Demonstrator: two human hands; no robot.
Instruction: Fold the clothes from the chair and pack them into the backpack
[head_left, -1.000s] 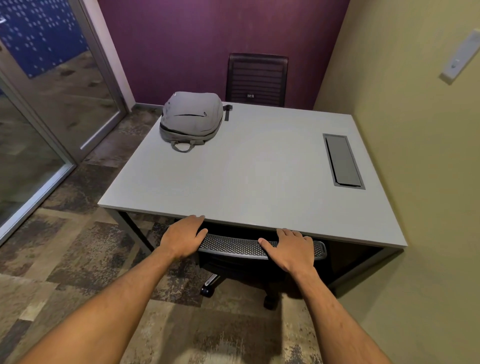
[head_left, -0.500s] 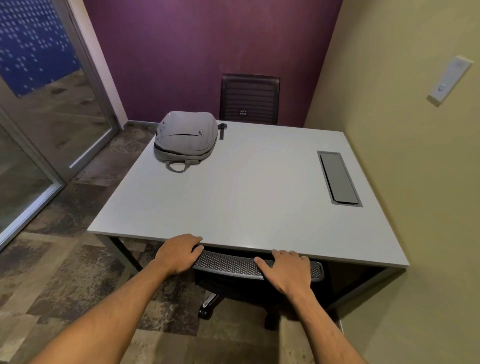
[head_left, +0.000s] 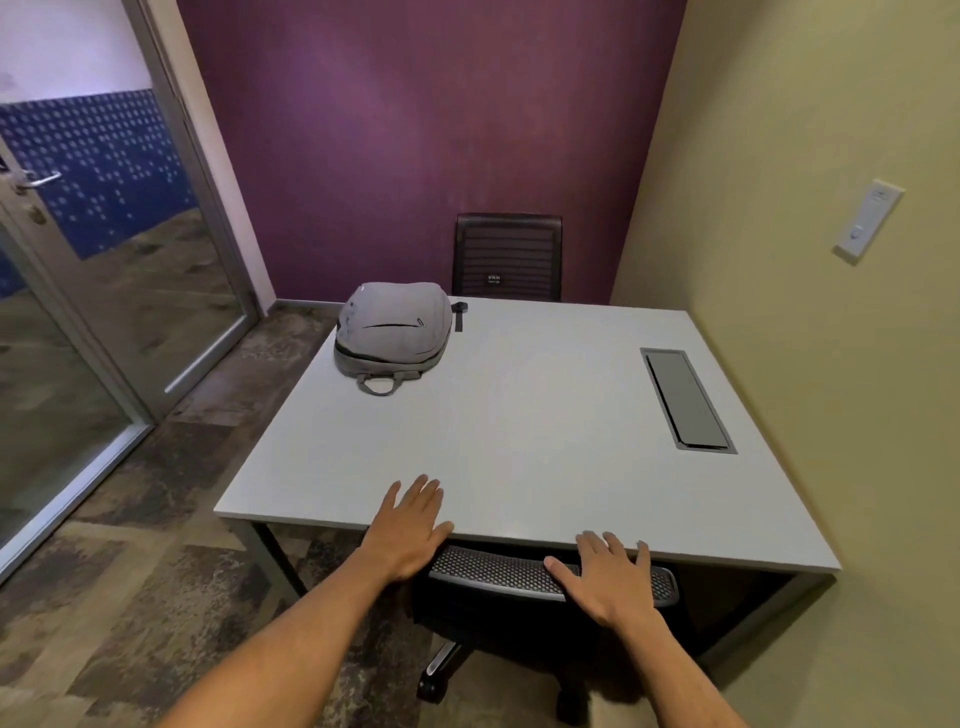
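Your left hand (head_left: 410, 530) lies flat, fingers spread, on the tabletop (head_left: 519, 441) near edge; right hand (head_left: 608, 574) rests open on the chair (head_left: 498, 571) back. Backpack (head_left: 392, 332) sits zipped at far-left corner. No clothes visible; yanking the chair could dump them.

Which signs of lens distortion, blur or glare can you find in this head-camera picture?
Head view: the wide-angle lens bows the door frame and splays the table edges; the left hand looks slightly soft; the glass wall mirrors the floor; lighting is even, with dark shadow under the table around the near chair.
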